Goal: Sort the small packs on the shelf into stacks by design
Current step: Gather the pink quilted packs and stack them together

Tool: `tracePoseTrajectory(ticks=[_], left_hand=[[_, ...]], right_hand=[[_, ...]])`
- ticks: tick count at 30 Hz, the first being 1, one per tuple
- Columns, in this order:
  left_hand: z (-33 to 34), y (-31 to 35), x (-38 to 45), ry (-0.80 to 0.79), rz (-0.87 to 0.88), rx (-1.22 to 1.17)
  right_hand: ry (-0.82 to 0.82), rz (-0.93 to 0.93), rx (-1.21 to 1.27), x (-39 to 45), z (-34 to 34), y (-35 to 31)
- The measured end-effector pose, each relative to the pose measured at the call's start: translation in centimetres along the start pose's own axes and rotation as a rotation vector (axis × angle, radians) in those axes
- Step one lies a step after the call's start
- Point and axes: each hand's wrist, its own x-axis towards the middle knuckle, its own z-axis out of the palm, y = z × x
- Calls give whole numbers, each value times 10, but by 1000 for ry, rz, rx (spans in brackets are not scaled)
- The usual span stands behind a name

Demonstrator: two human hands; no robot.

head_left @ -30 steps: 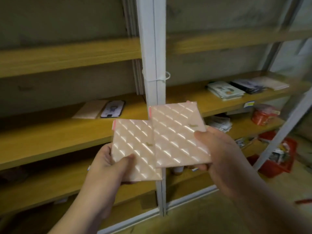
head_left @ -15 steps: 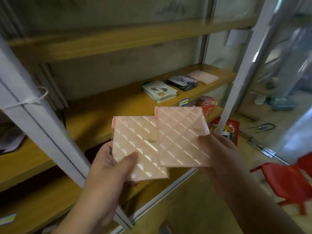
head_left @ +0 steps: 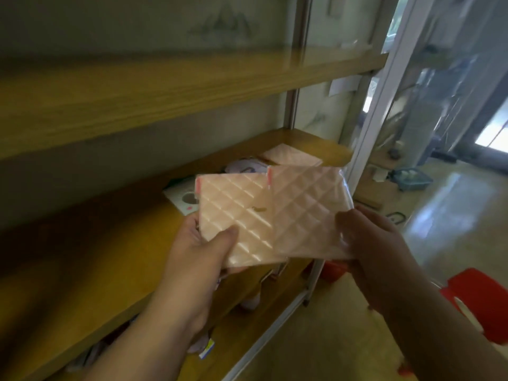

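pink packs (head_left: 275, 213) (overlapping) between left hand (head_left: 198, 251), right hand (head_left: 371, 243)

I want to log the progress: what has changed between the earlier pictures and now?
The view has swung right along the shelf, bringing the two pink quilted packs close to the pink stack lying there. Nothing was let go: the left hand still grips the left pack, the right hand the right pack, overlapping as before.

Dim, motion-blurred view; daylight glares from the right.

bare shelf (head_left: 90, 259) left, packs (head_left: 291, 156) right
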Motion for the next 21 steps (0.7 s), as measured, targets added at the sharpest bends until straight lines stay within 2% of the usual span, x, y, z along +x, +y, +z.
tracePoseTrajectory(ticks=[11, 21], left_hand=[[65, -7, 86, 93, -76, -16], [190, -12, 185, 172, 13, 135]], right_hand=[[-22, 112, 73, 113, -46, -10], [-89, 111, 100, 260, -131, -34]])
